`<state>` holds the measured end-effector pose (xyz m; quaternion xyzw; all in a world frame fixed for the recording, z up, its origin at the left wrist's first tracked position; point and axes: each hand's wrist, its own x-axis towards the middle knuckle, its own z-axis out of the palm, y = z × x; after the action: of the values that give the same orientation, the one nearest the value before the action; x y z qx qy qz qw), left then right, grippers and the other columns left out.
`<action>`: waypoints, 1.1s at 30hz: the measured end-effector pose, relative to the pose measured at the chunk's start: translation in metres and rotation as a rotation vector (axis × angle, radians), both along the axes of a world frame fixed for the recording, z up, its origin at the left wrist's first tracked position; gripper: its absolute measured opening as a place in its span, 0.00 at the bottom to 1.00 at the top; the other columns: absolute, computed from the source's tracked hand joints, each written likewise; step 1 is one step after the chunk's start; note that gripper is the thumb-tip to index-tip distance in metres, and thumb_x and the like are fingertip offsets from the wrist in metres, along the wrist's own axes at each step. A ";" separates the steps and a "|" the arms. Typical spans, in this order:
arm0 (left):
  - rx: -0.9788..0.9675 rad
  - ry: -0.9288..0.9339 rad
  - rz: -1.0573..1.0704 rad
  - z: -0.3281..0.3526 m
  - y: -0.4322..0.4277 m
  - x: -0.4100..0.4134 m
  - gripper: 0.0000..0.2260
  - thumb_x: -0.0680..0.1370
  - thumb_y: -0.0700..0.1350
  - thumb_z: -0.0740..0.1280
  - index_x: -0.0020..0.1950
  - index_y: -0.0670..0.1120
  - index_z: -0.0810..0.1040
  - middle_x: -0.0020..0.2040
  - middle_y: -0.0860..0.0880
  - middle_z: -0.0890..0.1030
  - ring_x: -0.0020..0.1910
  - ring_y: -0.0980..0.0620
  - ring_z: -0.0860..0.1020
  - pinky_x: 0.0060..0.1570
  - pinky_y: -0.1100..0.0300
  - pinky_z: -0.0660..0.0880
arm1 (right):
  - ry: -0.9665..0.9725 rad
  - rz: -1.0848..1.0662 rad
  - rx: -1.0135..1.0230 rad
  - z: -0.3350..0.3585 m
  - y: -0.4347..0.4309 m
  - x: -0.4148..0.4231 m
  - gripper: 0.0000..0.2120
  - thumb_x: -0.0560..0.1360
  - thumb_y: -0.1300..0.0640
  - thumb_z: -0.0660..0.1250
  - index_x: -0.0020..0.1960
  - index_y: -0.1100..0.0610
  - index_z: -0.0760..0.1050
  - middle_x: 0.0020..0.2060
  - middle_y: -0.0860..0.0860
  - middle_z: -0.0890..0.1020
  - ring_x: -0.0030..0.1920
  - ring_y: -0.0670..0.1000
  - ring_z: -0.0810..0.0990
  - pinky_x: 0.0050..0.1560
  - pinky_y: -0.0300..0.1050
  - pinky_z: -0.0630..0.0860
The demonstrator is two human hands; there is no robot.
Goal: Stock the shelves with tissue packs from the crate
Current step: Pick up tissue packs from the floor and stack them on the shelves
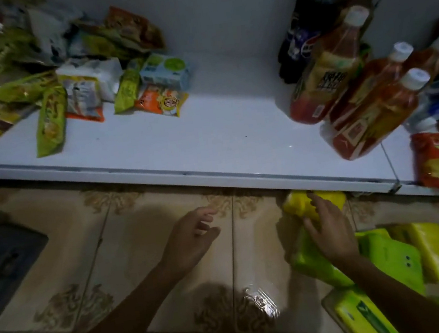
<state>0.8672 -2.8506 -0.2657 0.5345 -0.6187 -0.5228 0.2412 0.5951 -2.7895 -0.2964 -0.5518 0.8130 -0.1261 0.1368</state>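
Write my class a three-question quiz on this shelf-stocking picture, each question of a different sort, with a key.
1. True or false: the left hand grips something.
2. Multiple choice: where are the orange plastic drink bottles with white caps? A, at the left end of the white metal shelf; B, at its middle; C, at its right end.
3. Fill the blank: the ____ hand touches the yellow plastic-wrapped tissue pack.

Key: 1 false, it hangs open over the floor; 2 C; 3 right hand.
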 end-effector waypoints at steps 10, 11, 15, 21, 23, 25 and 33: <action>0.152 -0.038 0.078 -0.050 0.053 0.032 0.12 0.70 0.45 0.71 0.47 0.60 0.74 0.51 0.50 0.77 0.47 0.51 0.77 0.45 0.67 0.72 | -0.025 -0.040 0.260 -0.018 -0.002 0.066 0.22 0.78 0.45 0.56 0.61 0.60 0.72 0.63 0.60 0.68 0.63 0.63 0.68 0.58 0.55 0.70; 0.163 -0.042 0.090 -0.053 0.055 0.034 0.12 0.67 0.48 0.70 0.47 0.60 0.74 0.51 0.50 0.77 0.47 0.51 0.77 0.45 0.67 0.72 | -0.087 0.031 0.231 -0.019 -0.006 0.075 0.22 0.78 0.44 0.54 0.60 0.60 0.73 0.60 0.59 0.72 0.61 0.62 0.71 0.56 0.53 0.70; 0.215 -0.052 0.239 -0.062 0.056 0.044 0.19 0.65 0.50 0.68 0.54 0.50 0.74 0.48 0.48 0.77 0.45 0.52 0.76 0.47 0.62 0.71 | -0.280 0.131 0.229 -0.013 -0.022 0.106 0.16 0.80 0.49 0.57 0.60 0.59 0.73 0.56 0.62 0.79 0.56 0.62 0.77 0.53 0.51 0.74; 0.424 -0.041 0.400 -0.074 0.065 0.050 0.10 0.77 0.44 0.66 0.58 0.45 0.75 0.49 0.46 0.78 0.45 0.49 0.77 0.38 0.55 0.76 | -0.511 0.027 0.793 -0.008 -0.017 0.138 0.28 0.79 0.37 0.49 0.63 0.57 0.72 0.60 0.59 0.75 0.58 0.61 0.76 0.51 0.53 0.79; 0.412 -0.023 0.448 -0.072 0.058 0.049 0.10 0.77 0.44 0.65 0.56 0.41 0.77 0.46 0.45 0.79 0.41 0.51 0.78 0.39 0.55 0.78 | -0.768 -0.050 0.822 -0.005 -0.015 0.147 0.23 0.78 0.38 0.54 0.56 0.56 0.74 0.49 0.56 0.78 0.46 0.54 0.80 0.41 0.45 0.79; 0.370 -0.002 0.520 -0.059 0.042 0.055 0.06 0.77 0.44 0.64 0.51 0.43 0.78 0.44 0.44 0.79 0.40 0.51 0.77 0.42 0.56 0.79 | -1.048 -0.159 0.695 0.001 -0.022 0.155 0.15 0.77 0.45 0.61 0.49 0.56 0.76 0.35 0.51 0.79 0.33 0.47 0.78 0.30 0.39 0.75; 0.083 0.104 0.781 0.100 -0.027 0.100 0.20 0.63 0.62 0.69 0.43 0.50 0.70 0.42 0.54 0.76 0.43 0.57 0.76 0.47 0.53 0.76 | -1.669 -0.254 0.176 0.125 -0.107 0.210 0.12 0.70 0.68 0.67 0.53 0.66 0.76 0.40 0.57 0.82 0.43 0.52 0.79 0.52 0.43 0.76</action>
<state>0.9674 -2.8775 -0.1656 0.7118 -0.3341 -0.4427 0.4310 0.8048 -2.8961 -0.1715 -0.1695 0.5081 -0.4425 0.7192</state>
